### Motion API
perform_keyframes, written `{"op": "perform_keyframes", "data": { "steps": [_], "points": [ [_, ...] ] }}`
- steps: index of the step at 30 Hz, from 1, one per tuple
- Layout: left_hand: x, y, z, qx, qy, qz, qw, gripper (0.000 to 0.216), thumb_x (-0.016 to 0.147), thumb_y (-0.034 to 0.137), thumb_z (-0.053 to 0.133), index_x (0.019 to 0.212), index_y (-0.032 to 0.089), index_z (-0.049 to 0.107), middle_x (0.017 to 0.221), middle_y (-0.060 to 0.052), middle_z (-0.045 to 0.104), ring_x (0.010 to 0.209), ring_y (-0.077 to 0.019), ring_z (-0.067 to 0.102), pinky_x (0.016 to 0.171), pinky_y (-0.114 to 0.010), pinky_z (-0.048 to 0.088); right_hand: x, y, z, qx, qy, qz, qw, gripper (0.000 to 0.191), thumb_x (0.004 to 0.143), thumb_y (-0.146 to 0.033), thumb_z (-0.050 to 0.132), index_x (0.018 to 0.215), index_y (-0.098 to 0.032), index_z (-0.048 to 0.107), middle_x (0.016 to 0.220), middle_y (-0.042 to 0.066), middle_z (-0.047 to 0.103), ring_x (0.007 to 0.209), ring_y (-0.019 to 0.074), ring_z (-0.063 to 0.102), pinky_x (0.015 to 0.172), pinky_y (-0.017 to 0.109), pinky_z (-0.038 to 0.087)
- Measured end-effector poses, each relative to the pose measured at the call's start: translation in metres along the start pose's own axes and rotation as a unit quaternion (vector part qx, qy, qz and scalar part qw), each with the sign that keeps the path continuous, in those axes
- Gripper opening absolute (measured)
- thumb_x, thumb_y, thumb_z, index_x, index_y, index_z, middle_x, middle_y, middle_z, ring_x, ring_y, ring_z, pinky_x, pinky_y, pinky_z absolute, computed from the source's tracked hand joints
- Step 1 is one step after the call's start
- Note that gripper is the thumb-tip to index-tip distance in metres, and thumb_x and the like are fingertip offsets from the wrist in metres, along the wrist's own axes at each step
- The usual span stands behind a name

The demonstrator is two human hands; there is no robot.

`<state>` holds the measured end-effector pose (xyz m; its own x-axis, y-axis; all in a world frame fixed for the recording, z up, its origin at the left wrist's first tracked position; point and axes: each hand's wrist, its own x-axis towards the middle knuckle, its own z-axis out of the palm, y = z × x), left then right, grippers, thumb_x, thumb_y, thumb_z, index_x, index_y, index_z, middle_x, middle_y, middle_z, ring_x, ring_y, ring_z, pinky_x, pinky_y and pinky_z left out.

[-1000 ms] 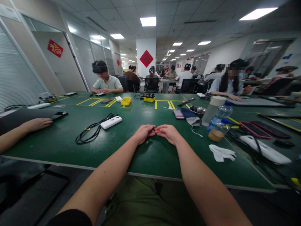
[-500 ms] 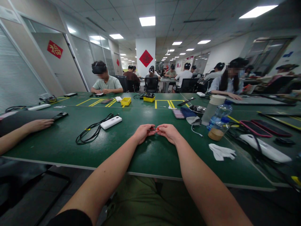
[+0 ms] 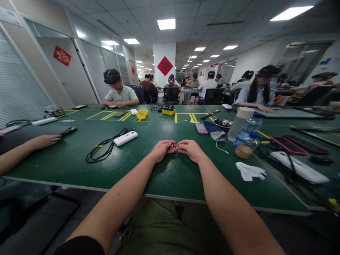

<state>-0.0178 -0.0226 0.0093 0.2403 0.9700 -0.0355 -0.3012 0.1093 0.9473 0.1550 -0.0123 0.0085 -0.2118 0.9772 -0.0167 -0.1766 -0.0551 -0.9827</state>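
My left hand (image 3: 163,150) and my right hand (image 3: 190,149) meet fingertip to fingertip just over the green table (image 3: 114,177). Pinched in the left fingers is a small shiny piece (image 3: 173,145), mostly covered by the fingertips. A tiny orange-red piece (image 3: 177,145) sits between the right thumb and finger, touching or almost touching the left one. Both are too small to name. To the left of my hands lies a white power bank (image 3: 125,138) beside a coiled black cable (image 3: 106,148).
At right stand plastic bottles (image 3: 245,144), a pale tumbler (image 3: 240,122) and a metal bowl (image 3: 223,123), with a white glove (image 3: 251,171) in front. Yellow trays (image 3: 142,114) sit farther back. A neighbour's hand (image 3: 47,140) rests at left; co-workers sit across the table.
The left fingertips have shifted slightly, and more of the shiny piece shows between them. The orange-red piece shows less now. Both arms stay in place.
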Motion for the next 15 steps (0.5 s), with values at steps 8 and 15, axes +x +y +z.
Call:
{"op": "perform_keyframes", "data": {
  "steps": [8, 15],
  "points": [
    [0.0028, -0.0028, -0.0015, 0.04, -0.009, 0.009, 0.999, 0.024, 0.079, 0.005, 0.054, 0.101, 0.01, 0.063, 0.082, -0.009, 0.067, 0.062, -0.009, 0.063, 0.056, -0.017, 0.052, -0.002, -0.0019, 0.0011, 0.007, -0.019, -0.014, 1.0, 0.015, 0.063, -0.006, 0.072, 0.075, -0.012, 0.064, 0.074, 0.007, 0.07, 0.067, 0.0133, 0.067, 0.068, 0.025, 0.056],
    [0.0043, -0.0044, -0.0029, 0.025, -0.005, 0.004, 1.0, 0.021, 0.077, 0.002, 0.057, 0.095, 0.01, 0.064, 0.085, -0.009, 0.066, 0.066, -0.0099, 0.065, 0.062, -0.02, 0.055, -0.0034, -0.0029, 0.0014, -0.012, -0.02, -0.024, 0.999, 0.016, 0.062, -0.012, 0.075, 0.073, -0.013, 0.063, 0.064, 0.002, 0.065, 0.056, 0.0108, 0.062, 0.058, 0.022, 0.053]
  ]
}}
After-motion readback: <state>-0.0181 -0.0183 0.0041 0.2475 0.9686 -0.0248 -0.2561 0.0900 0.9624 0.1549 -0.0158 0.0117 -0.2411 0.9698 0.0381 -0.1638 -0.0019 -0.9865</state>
